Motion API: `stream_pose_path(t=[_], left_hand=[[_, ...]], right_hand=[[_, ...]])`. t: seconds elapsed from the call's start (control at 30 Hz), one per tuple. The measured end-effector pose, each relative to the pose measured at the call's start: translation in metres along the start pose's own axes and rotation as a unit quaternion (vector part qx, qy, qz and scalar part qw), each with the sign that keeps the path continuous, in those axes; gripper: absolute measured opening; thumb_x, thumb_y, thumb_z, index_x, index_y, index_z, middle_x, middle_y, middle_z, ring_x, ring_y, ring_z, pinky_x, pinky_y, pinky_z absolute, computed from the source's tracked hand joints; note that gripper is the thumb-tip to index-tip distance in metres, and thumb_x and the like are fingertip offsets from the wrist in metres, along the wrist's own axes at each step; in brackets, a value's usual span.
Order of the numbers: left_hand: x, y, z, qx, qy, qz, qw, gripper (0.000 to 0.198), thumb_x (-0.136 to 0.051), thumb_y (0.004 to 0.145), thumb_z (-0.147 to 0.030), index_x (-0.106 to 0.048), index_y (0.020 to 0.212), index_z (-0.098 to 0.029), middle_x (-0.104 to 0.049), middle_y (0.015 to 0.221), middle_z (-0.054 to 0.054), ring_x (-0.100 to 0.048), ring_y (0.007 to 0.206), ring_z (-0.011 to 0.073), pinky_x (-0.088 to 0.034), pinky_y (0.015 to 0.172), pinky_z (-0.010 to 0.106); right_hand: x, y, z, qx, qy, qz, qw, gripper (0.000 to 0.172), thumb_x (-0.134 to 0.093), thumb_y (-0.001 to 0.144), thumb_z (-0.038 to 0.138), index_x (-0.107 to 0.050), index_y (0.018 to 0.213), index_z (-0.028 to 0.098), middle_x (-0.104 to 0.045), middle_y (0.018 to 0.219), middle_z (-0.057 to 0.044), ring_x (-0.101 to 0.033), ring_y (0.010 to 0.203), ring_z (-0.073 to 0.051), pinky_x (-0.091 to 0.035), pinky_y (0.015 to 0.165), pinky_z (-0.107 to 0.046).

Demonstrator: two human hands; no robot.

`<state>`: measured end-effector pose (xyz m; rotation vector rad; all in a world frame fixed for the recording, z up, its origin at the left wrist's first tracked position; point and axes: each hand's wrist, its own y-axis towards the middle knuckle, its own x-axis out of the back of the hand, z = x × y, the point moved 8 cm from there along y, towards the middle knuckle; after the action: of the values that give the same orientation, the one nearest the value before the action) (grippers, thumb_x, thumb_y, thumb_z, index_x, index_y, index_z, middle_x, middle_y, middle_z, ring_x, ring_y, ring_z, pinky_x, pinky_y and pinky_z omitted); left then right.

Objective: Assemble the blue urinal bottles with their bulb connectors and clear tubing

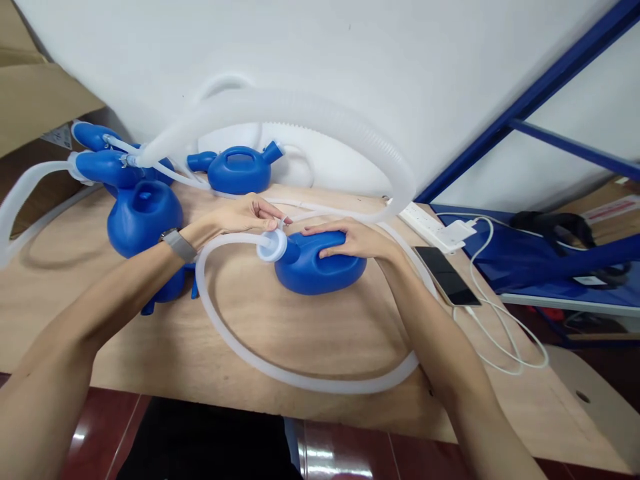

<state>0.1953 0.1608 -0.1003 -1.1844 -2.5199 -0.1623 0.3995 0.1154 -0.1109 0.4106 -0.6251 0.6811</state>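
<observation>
Both arms reach forward from the near edge of a wooden table point(240, 320), elbows apart and forearms converging. The left hand point(254, 212), palm turned down and a wristwatch point(180, 245) at its wrist, is extended from the left with its fingers bent. The right hand point(353, 239) comes in from the right, draped across the top of a blue plastic bottle point(325, 270).

The bottle lies on the table between the two hands, its neck towards the left. The right fingers rest over its far upper side while the thumb is on the near side by the handle opening — the handle is enclosed in a partly curled grasp. The left thumb and fingertips are drawn close together at a narrow white tab point(281, 225) above the cap; whether they pinch it cannot be told.

The bottle is rounded, smooth and deep blue, with a short angled neck. A round white cap point(273, 245) sits at the neck's end, and from it a translucent white hose point(320, 385) sweeps left, then in a broad loop along the near side of the table — passing beneath the right forearm.
</observation>
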Motion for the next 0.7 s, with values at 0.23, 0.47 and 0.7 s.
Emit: stream_pose_path(t=[0.23, 0.47, 0.7], left_hand=[[0.003, -0.008, -0.031, 0.029, 0.132, 0.068, 0.988, 0.067, -0.093, 0.075, -0.055, -0.081, 0.134, -0.025, -0.087, 0.107, 0.009, -0.082, 0.102, 0.0279, -0.061, 0.085, 0.031], [-0.018, -0.013, -0.066, 0.01, 0.278, -0.025, 0.96, 0.041, -0.063, 0.1, -0.049, -0.089, 0.103, -0.016, -0.083, 0.086, 0.009, -0.074, 0.078, 0.0221, -0.052, 0.074, 0.03], [-0.036, -0.018, -0.072, -0.057, 0.384, -0.081, 0.918, 0.031, -0.063, 0.097, -0.034, -0.089, 0.093, -0.018, -0.084, 0.086, 0.009, -0.068, 0.071, 0.019, -0.047, 0.072, 0.031]], right_hand=[[0.0, -0.001, 0.0, 0.001, -0.007, -0.02, 1.0, 0.058, -0.094, 0.081, 0.051, -0.082, 0.136, 0.036, -0.076, 0.148, -0.001, -0.065, 0.147, -0.036, -0.045, 0.132, -0.054], [-0.003, 0.0, 0.007, -0.004, -0.034, -0.037, 0.999, 0.057, -0.088, 0.088, 0.051, -0.077, 0.142, 0.037, -0.073, 0.153, -0.001, -0.063, 0.149, -0.034, -0.042, 0.134, -0.054], [-0.009, -0.002, 0.018, 0.001, -0.107, -0.023, 0.994, 0.08, -0.081, 0.096, 0.051, -0.049, 0.168, 0.042, -0.076, 0.149, -0.002, -0.065, 0.147, -0.035, -0.021, 0.139, -0.07]])
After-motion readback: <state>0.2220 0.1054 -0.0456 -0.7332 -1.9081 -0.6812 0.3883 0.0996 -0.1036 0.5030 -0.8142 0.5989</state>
